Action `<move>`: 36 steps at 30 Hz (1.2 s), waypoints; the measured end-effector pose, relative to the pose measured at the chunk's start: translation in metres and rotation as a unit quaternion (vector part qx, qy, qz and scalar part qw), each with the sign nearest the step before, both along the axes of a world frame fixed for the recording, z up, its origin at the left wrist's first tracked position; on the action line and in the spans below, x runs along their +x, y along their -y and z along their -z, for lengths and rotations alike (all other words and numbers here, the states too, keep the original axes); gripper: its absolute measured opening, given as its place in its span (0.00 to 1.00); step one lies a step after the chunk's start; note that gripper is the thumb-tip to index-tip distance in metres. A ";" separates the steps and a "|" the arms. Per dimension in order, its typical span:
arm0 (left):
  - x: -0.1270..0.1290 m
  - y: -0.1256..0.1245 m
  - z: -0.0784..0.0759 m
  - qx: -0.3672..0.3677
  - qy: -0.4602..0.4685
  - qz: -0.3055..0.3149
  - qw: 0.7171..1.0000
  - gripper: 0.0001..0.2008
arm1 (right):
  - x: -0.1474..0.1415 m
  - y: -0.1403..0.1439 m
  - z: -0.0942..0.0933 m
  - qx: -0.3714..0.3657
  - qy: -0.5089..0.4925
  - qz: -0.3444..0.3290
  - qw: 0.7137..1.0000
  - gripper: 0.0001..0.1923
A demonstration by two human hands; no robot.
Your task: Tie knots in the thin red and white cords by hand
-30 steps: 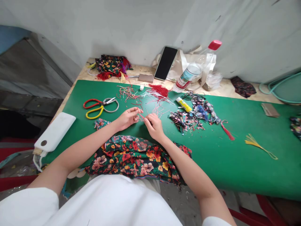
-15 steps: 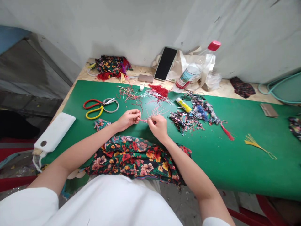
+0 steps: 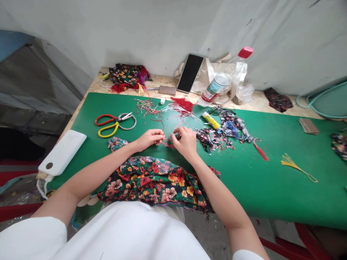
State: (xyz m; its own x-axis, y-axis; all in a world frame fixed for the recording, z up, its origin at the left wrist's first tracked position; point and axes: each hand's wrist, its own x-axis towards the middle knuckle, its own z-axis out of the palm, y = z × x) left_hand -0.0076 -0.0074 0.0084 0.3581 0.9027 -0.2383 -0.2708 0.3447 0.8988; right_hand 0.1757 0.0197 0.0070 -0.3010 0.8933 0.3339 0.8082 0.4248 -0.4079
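My left hand (image 3: 151, 139) is closed in a pinch on thin red strings (image 3: 169, 144), which trail from its fingertips toward the right. Close by on the right, my right hand (image 3: 185, 142) has its fingers bent and its thumb apart from them; I see nothing gripped there. Loose white and pale pink strands lie just beyond it. A bundle of red and white cords (image 3: 183, 105) and a tangle of reddish cord pieces (image 3: 148, 108) rest on the green mat (image 3: 257, 180). Below my hands, bunched floral fabric (image 3: 162, 180) covers my lap and the mat's edge.
Scissors (image 3: 115, 124) with red and yellow handles and a white power bank (image 3: 63, 151) lie on the left. A glue stick (image 3: 210, 120), fabric scraps (image 3: 214, 139) and a yellow tassel (image 3: 296, 166) are to the right. A phone (image 3: 190, 73) and water bottle (image 3: 218, 86) stand behind.
My right hand has loosened from its closed grip and shifted slightly right and up. The red strings, held taut between both hands before, now spread below the right hand. My left hand stays pinched.
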 end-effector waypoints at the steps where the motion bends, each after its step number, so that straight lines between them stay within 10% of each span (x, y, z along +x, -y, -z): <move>1: 0.000 0.000 0.000 -0.002 0.000 -0.001 1.000 0.13 | -0.001 -0.001 0.003 0.006 0.009 -0.001 1.000 0.06; 36: 0.001 -0.002 -0.003 -0.006 0.037 -0.065 0.997 0.10 | -0.009 0.004 0.007 0.019 -0.123 -0.117 0.985 0.07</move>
State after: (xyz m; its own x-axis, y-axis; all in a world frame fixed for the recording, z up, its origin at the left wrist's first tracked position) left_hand -0.0067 -0.0057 0.0114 0.2556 0.9399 -0.2263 -0.3793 0.3129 0.8708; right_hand 0.1668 0.0153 -0.0003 -0.4032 0.7947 0.4537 0.5650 0.6062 -0.5597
